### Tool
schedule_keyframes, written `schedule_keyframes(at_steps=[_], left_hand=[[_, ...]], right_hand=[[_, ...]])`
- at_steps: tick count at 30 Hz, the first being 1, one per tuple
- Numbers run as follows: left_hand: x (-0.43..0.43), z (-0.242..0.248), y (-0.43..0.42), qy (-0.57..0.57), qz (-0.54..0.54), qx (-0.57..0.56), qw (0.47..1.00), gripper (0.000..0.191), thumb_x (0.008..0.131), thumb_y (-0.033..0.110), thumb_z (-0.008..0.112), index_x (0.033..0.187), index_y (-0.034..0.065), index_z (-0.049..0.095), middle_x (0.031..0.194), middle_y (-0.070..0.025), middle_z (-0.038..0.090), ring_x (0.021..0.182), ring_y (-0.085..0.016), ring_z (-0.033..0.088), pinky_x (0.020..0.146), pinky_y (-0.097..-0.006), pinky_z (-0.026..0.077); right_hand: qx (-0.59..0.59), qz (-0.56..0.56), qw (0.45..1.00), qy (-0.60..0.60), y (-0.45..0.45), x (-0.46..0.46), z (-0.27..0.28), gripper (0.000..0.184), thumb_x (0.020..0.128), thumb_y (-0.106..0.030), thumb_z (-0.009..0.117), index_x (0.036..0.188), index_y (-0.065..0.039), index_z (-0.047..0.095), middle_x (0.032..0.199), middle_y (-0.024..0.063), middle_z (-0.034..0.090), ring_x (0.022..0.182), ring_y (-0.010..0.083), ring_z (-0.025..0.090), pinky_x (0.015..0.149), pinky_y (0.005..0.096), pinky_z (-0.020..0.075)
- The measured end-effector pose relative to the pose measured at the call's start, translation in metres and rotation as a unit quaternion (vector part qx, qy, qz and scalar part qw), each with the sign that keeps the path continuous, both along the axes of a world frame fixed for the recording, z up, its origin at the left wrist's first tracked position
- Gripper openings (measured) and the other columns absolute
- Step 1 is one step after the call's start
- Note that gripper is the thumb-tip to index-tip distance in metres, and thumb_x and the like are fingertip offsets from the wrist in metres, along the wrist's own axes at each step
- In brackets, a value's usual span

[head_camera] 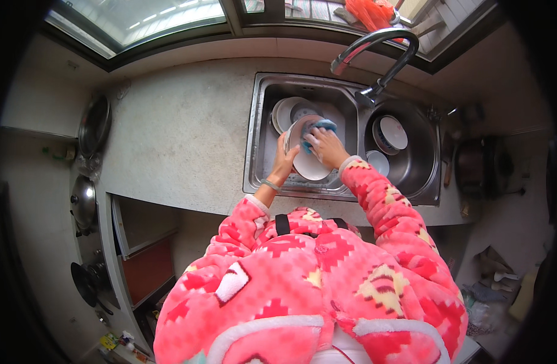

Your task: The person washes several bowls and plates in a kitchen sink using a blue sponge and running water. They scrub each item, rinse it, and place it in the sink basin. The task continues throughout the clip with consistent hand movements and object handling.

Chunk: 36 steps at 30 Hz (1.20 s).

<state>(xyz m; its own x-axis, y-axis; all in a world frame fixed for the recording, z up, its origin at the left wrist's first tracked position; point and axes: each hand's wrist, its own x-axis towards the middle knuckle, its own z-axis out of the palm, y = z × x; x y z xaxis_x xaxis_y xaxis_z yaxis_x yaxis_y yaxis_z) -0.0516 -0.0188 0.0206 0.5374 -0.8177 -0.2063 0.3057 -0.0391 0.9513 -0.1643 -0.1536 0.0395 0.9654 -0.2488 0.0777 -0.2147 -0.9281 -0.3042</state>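
Note:
My left hand (283, 159) grips the rim of a white plate (315, 167), tilted above the left basin of a stainless steel sink (255, 182). With my right hand (326, 148) I press a soapy blue scrubbing cloth or sponge (325, 124) against the plate's inner face. Suds show on my right fingers. Behind the held plate, several stacked white plates (285, 109) rest in the same basin. Part of that stack is hidden by the held plate. A chrome gooseneck faucet (399, 34) arches over the back of the sink, its spout above the rear rim.
The right basin holds stacked white bowls (393, 132) and a smaller white bowl (377, 163). A knife with a wooden handle (447, 175) lies right of the sink, near a dark pot or cooker (478, 166). Lidded pan (83, 200) and black wok (83, 282) stand far left.

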Motion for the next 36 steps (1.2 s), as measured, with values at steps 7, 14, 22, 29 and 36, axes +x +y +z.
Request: schedule_keyframes(at_steps=[7,14,22,29,36], left_hand=[[-0.004,-0.012,-0.005,-0.065,0.046,-0.009,0.997,0.054,0.085,0.032,0.053,0.124,0.0006,0.033,0.12,-0.0134,0.041,0.113,-0.022,0.039,0.095,-0.0316,0.03],[0.009,-0.021,-0.007,-0.144,0.107,-0.048,0.983,0.055,0.084,0.03,0.054,0.125,0.0009,0.033,0.12,-0.016,0.043,0.113,-0.024,0.041,0.095,-0.0334,0.031],[-0.014,-0.01,-0.002,-0.133,0.111,-0.027,0.985,0.057,0.083,0.033,0.055,0.124,-0.0004,0.034,0.118,-0.0191,0.046,0.11,-0.027,0.045,0.093,-0.0332,0.034],[-0.004,-0.013,-0.006,-0.143,0.123,-0.009,0.982,0.056,0.083,0.032,0.056,0.123,-0.0016,0.036,0.115,-0.0179,0.048,0.11,-0.024,0.045,0.093,-0.0326,0.034],[0.005,-0.009,-0.004,-0.117,0.074,-0.037,0.99,0.057,0.085,0.037,0.051,0.127,0.0024,0.032,0.123,-0.0128,0.042,0.115,-0.021,0.039,0.096,-0.0307,0.03]], right_hand=[[0.358,-0.031,0.926,-0.119,0.043,0.013,-0.03,0.03,0.079,-0.017,0.053,0.106,-0.004,0.048,0.102,0.0161,0.05,0.102,0.0301,0.047,0.085,0.04,0.0366],[0.097,-0.065,0.99,0.081,0.032,-0.007,-0.031,0.031,0.077,-0.02,0.056,0.104,-0.006,0.051,0.102,0.0156,0.05,0.101,0.0328,0.046,0.084,0.0432,0.0359],[0.007,-0.006,0.996,-0.091,0.007,0.013,-0.022,0.044,0.074,-0.011,0.053,0.116,-0.002,0.042,0.107,0.0165,0.047,0.1,0.0329,0.044,0.086,0.0414,0.0346],[0.439,-0.027,0.89,-0.121,0.052,0.01,-0.027,0.036,0.078,-0.009,0.048,0.113,0.0,0.043,0.109,0.0202,0.046,0.104,0.0361,0.043,0.091,0.0403,0.0322],[-0.001,-0.027,0.999,0.042,0.014,-0.006,-0.012,0.034,0.074,-0.011,0.051,0.107,-0.005,0.049,0.108,0.0155,0.048,0.099,0.0297,0.047,0.085,0.0418,0.0353]])
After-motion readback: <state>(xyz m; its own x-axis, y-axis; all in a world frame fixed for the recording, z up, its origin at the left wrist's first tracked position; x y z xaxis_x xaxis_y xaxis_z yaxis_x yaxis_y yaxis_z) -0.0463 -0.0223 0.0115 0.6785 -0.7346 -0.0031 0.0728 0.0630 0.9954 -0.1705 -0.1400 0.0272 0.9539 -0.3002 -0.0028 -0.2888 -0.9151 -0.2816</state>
